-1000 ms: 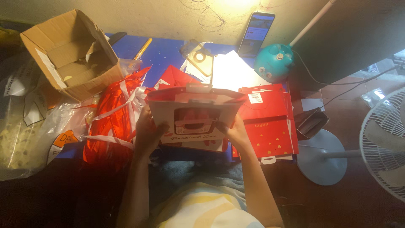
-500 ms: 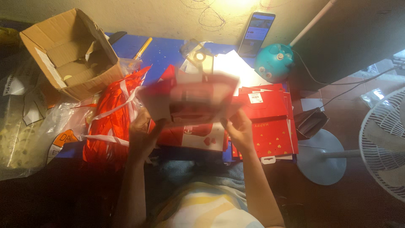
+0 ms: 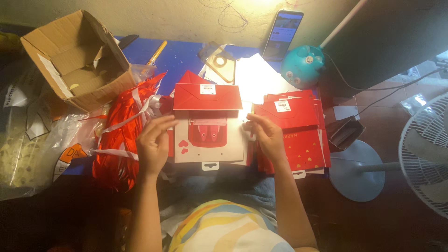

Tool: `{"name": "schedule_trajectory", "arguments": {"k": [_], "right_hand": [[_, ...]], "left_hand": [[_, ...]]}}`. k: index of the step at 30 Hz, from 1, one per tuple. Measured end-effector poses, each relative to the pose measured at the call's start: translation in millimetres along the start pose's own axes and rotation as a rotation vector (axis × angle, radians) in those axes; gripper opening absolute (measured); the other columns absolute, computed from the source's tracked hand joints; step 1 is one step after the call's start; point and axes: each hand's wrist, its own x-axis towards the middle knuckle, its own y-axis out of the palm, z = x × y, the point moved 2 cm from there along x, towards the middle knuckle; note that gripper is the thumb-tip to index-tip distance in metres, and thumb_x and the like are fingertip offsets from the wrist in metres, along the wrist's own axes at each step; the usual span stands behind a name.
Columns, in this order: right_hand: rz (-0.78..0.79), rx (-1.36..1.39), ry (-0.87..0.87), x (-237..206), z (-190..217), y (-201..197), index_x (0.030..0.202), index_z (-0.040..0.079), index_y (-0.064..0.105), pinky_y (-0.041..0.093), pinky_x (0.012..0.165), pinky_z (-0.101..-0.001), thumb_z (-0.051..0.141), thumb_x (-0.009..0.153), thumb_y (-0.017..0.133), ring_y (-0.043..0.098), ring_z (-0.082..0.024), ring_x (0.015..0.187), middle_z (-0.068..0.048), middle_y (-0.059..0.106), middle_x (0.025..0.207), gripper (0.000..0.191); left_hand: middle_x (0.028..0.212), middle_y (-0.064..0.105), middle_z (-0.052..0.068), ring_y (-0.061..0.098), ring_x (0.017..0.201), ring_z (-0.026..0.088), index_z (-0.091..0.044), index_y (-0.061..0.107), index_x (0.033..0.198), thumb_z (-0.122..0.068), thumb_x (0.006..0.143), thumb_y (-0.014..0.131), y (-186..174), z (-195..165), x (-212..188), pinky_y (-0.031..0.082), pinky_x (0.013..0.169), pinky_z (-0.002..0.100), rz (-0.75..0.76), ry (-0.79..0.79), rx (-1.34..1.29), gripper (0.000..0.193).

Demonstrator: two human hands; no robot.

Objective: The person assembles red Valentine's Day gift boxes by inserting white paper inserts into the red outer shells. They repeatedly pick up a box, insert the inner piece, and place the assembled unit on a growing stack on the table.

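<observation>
A white card (image 3: 210, 149) with a red picture and small red hearts lies flat in front of me, its hang tab toward me. A red envelope (image 3: 207, 96) with a small white label lies over its far end. My left hand (image 3: 155, 145) has its fingertips on the card's left edge. My right hand (image 3: 267, 137) pinches the right edge. Both forearms reach in from below.
A stack of red envelopes (image 3: 294, 128) lies right of the card, and red plastic packets (image 3: 122, 135) lie to the left. An open cardboard box (image 3: 70, 51) stands far left. At the back are a phone (image 3: 282, 32), a teal device (image 3: 301, 67) and a tape roll (image 3: 219, 60). A fan (image 3: 427, 154) stands right.
The card and envelope were held up tilted in both hands, swung quickly, and now lie flat on the table with my hands still at the edges.
</observation>
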Motion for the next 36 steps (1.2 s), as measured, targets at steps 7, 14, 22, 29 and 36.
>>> {"name": "schedule_trajectory", "arguments": {"k": [7,14,22,29,36], "right_hand": [[-0.034,-0.207,-0.093,-4,15,11,0.126,0.002,0.07,0.054,0.087,-0.0298,0.009,0.102,0.058,0.072,-0.017,0.107,-0.011,0.074,0.12,0.028],[-0.046,-0.479,-0.218,-14,31,26,0.13,0.004,0.065,0.051,0.103,-0.0357,0.013,0.098,0.064,0.067,-0.026,0.121,-0.015,0.07,0.126,0.033],[0.125,-0.494,-0.156,-16,27,35,0.152,0.009,0.046,0.025,0.121,-0.0486,0.026,0.098,0.065,0.031,-0.039,0.152,-0.021,0.039,0.159,0.06],[0.205,-0.475,-0.102,-20,21,43,0.15,0.018,0.049,0.021,0.125,-0.05,0.032,0.093,0.066,0.034,-0.035,0.149,-0.015,0.047,0.159,0.061],[0.15,-0.634,-0.182,-17,9,47,0.156,0.018,0.041,0.001,0.123,-0.0555,0.033,0.096,0.067,0.008,-0.043,0.159,-0.025,0.026,0.166,0.067]], "left_hand": [[0.142,0.062,0.013,0.052,0.139,0.034,-0.005,0.065,0.135,-0.011,0.094,0.067,40,1,16,0.041,0.116,0.048,0.098,0.218,0.258,0.041],[0.165,0.033,0.01,0.022,0.154,0.032,-0.013,0.04,0.156,-0.061,0.096,0.046,100,2,-18,0.012,0.119,0.067,0.362,0.152,0.743,0.077],[0.164,0.034,0.01,0.021,0.155,0.031,-0.015,0.042,0.155,-0.06,0.099,0.045,102,9,-32,0.013,0.12,0.065,0.377,0.123,0.771,0.073],[0.163,0.036,0.012,0.024,0.154,0.033,-0.012,0.04,0.157,-0.06,0.101,0.043,105,12,-35,0.011,0.12,0.065,0.323,0.135,0.747,0.074],[0.163,0.037,0.011,0.024,0.154,0.031,-0.01,0.04,0.156,-0.061,0.099,0.044,105,13,-34,0.011,0.12,0.065,0.33,0.138,0.769,0.077]]}}
